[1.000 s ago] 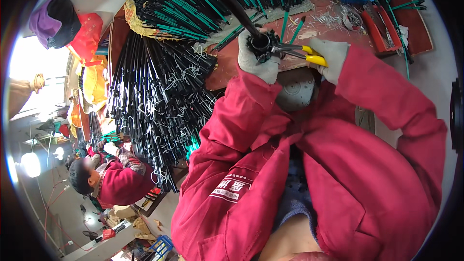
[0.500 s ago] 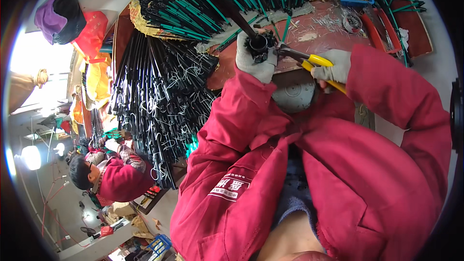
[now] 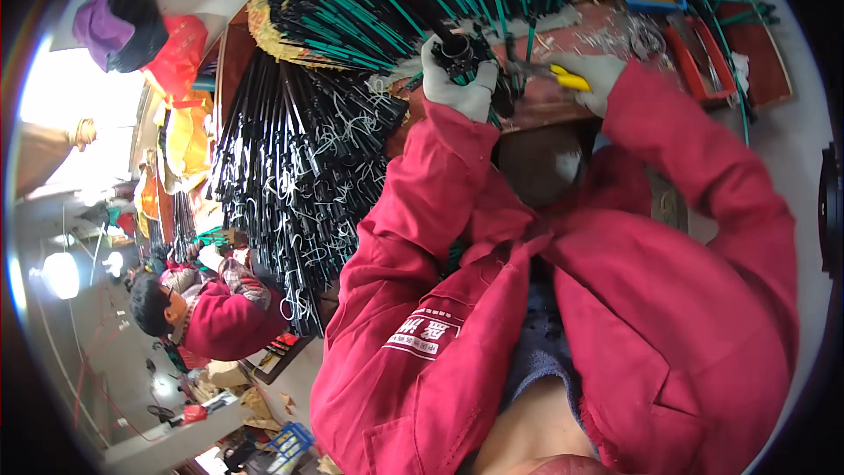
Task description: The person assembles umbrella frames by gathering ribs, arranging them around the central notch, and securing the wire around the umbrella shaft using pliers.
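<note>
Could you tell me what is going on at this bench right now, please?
A person in a red jacket works at a reddish bench. The gloved left hand grips the end of a black rod, and the gloved right hand holds yellow-handled pliers pointed at it. Piles of black and green rods lie around. Another person works lower left.

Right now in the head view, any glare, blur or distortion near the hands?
Head view: strong fisheye bend and a black rim; blown-out daylight at the left edge. The white-gloved left hand on the black ring-shaped part and the right hand on yellow-handled pliers are evenly lit, slightly soft.
</note>
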Action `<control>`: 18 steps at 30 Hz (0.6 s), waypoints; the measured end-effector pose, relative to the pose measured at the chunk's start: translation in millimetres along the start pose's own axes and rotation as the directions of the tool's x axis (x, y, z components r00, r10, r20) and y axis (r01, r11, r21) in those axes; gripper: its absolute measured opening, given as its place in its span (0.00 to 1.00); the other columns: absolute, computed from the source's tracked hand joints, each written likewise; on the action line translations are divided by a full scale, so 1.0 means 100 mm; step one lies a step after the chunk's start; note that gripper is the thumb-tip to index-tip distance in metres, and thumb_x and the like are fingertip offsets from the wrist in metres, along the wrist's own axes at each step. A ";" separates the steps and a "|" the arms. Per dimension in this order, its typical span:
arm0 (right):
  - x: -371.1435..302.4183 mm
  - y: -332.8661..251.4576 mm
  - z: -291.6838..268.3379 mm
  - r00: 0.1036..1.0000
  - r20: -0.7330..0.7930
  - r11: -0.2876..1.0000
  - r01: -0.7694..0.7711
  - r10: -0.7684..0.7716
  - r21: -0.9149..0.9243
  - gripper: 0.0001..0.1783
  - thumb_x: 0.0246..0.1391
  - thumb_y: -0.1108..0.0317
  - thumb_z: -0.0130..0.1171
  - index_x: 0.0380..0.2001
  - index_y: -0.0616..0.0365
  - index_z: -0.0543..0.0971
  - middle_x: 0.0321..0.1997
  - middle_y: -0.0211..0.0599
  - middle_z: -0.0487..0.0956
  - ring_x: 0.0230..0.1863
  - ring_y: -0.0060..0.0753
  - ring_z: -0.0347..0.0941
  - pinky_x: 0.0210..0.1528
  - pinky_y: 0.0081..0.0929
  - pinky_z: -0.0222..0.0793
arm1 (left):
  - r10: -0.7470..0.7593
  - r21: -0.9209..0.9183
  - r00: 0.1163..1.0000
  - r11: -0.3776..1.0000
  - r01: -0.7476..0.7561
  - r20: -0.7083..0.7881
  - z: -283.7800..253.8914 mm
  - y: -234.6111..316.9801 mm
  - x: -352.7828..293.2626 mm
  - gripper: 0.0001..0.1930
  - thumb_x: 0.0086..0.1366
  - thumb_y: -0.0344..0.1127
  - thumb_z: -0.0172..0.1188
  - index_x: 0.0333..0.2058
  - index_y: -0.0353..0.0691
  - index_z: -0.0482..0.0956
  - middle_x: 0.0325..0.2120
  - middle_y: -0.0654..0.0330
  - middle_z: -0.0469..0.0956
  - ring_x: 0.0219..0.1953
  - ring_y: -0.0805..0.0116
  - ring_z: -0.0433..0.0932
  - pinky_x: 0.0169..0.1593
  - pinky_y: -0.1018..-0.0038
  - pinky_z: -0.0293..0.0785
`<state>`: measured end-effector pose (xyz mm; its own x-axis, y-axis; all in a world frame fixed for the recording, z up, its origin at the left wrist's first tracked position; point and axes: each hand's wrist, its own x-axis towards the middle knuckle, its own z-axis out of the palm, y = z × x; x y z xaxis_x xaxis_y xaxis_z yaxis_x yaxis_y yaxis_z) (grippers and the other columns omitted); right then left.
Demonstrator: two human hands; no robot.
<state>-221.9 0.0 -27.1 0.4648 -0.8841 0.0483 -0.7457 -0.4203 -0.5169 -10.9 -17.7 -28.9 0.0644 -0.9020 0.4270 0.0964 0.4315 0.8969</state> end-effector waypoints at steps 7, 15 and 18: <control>-0.07 0.71 0.58 0.968 -0.072 0.907 -0.250 0.240 -0.339 0.30 0.34 0.58 0.62 0.46 0.44 0.67 0.41 0.40 0.68 0.36 0.50 0.70 0.36 0.40 0.67 | -0.043 -0.241 0.962 0.970 -0.024 -0.271 -0.31 0.09 0.13 0.27 0.40 0.12 0.54 0.41 0.41 0.65 0.33 0.54 0.73 0.32 0.66 0.74 0.33 0.75 0.73; -0.27 -0.78 0.39 0.994 0.102 -0.028 -0.101 0.041 0.994 0.28 0.42 0.50 0.59 0.43 0.56 0.70 0.45 0.40 0.71 0.45 0.37 0.68 0.48 0.35 0.63 | -0.233 -0.466 0.880 0.885 0.015 -0.414 0.25 0.84 -0.43 0.18 0.49 0.21 0.55 0.40 0.44 0.68 0.31 0.62 0.72 0.31 0.72 0.72 0.33 0.75 0.71; -0.21 -1.08 0.03 0.883 -0.228 -0.412 0.402 0.410 0.817 0.26 0.47 0.52 0.56 0.44 0.58 0.69 0.47 0.43 0.70 0.47 0.38 0.66 0.52 0.38 0.61 | -0.391 -0.795 0.916 0.526 0.303 0.091 0.18 0.84 -0.84 0.13 0.52 0.24 0.56 0.38 0.40 0.70 0.30 0.62 0.72 0.30 0.73 0.72 0.35 0.78 0.70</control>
<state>-149.8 64.2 25.5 -0.0039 -0.9997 0.0260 0.8847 -0.0156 -0.4660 -26.3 93.4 12.6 -0.0686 -0.9964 0.0504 0.8594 -0.0334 0.5102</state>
